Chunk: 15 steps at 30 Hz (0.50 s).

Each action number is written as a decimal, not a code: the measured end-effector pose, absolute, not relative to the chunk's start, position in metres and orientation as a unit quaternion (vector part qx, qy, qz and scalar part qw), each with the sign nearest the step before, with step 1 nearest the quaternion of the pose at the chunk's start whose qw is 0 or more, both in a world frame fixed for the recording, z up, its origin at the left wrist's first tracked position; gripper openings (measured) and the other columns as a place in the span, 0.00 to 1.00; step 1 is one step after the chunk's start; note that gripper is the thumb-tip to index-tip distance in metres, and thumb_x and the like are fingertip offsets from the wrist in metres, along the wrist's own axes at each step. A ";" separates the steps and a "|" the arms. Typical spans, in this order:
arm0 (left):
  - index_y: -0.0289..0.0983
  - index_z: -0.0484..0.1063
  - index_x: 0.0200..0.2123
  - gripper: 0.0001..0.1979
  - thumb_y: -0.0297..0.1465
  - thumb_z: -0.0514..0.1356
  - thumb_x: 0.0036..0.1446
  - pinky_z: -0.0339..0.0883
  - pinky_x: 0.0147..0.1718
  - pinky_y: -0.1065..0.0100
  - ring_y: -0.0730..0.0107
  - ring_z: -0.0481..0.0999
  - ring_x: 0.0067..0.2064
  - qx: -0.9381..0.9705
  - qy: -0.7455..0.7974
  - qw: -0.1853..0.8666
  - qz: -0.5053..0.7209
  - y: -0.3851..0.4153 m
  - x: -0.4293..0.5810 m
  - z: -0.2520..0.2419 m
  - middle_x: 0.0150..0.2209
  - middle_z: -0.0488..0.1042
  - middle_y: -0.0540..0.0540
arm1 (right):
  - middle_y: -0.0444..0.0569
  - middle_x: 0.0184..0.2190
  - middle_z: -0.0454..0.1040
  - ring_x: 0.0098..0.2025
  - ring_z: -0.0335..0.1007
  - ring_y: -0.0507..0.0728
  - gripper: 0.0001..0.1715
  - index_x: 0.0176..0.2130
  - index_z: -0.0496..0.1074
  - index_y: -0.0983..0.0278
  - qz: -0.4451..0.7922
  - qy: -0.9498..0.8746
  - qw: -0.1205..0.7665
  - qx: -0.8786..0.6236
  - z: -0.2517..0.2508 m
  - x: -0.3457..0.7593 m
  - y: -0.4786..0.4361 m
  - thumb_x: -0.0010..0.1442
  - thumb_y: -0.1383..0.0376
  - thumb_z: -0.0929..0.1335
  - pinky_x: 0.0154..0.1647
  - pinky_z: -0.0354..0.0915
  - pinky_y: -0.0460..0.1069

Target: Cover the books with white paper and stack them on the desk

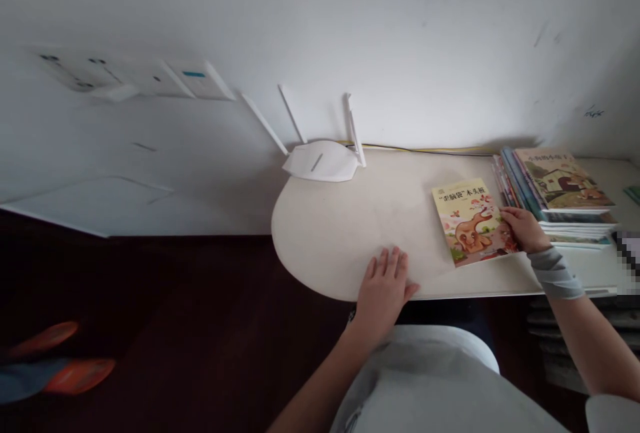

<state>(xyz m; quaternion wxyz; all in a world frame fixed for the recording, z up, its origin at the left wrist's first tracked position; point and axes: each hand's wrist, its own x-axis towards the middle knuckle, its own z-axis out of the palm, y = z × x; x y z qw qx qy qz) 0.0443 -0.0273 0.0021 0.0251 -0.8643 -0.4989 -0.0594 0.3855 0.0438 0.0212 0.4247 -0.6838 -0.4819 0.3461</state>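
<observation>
Against a white wall [425,53], a pale, round-ended tabletop [340,233] bears a stack of books [565,183] at right and a white router [323,161] at far left. Just left of the stack, a yellow-covered book [467,226] sits face up, though whether its right side is raised cannot be told. The right hand [525,229] grips its right edge between thumb and fingers; the left hand [385,279] rests open, palm down and holding nothing, at the near edge. The thin volume looks light and bendable, its cover probably smooth and slightly slippery, its corners easily creased. A pinch at mid-edge, or at two opposite edges, should suit it best.
</observation>
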 end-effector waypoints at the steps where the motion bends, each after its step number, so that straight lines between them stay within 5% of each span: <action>1: 0.30 0.62 0.57 0.27 0.42 0.51 0.59 0.57 0.54 0.51 0.49 0.61 0.59 -0.864 -0.500 0.029 -0.056 -0.029 0.042 0.001 0.59 0.62 0.35 | 0.47 0.25 0.76 0.27 0.71 0.54 0.17 0.33 0.74 0.67 0.330 -0.481 0.427 -0.690 0.021 0.387 0.043 0.46 0.59 0.65 0.28 0.67 0.47; 6: 0.29 0.62 0.57 0.30 0.45 0.46 0.61 0.53 0.56 0.48 0.49 0.62 0.59 -0.851 -0.521 0.044 -0.054 -0.033 0.015 0.001 0.58 0.63 0.34 | 0.49 0.27 0.76 0.26 0.70 0.54 0.24 0.45 0.71 0.70 0.223 -0.527 0.377 -0.729 0.019 0.385 0.044 0.51 0.62 0.61 0.29 0.66 0.48; 11: 0.27 0.63 0.56 0.32 0.46 0.41 0.62 0.48 0.57 0.44 0.50 0.60 0.60 -0.826 -0.558 0.052 -0.057 -0.025 -0.020 0.005 0.57 0.63 0.32 | 0.54 0.37 0.76 0.38 0.71 0.58 0.20 0.41 0.73 0.67 0.086 -0.655 0.264 -0.702 0.004 0.369 0.030 0.55 0.66 0.58 0.42 0.65 0.52; 15: 0.23 0.63 0.54 0.32 0.44 0.41 0.62 0.46 0.56 0.41 0.45 0.55 0.62 -0.797 -0.592 0.088 -0.081 -0.021 -0.001 0.010 0.59 0.58 0.26 | 0.56 0.35 0.73 0.38 0.69 0.59 0.19 0.40 0.72 0.67 0.033 -0.692 0.214 -0.688 -0.002 0.358 0.011 0.59 0.63 0.57 0.43 0.64 0.55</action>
